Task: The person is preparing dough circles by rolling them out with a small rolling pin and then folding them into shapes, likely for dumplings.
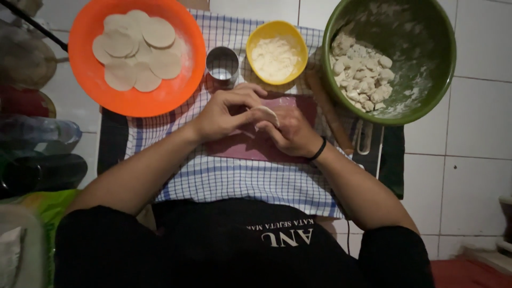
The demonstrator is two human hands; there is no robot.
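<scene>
Dough disc [266, 113], pale, soft and thin, sits above the dark red board [250, 146], pinched between both hands. Left hand [226, 113] and right hand [292, 133] curl inward, each grip clamped on the disc's edge.

Orange basin [176, 93], yellow bowl [298, 40], green basin [442, 80], blue-checked white cloth [240, 181], maroon board [250, 146].

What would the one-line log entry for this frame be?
left hand: pinching dough piece | right hand: holding dough piece | over: dark red mat | nearby: orange bowl of dough discs, metal cup, flour bowl, green bowl
</scene>
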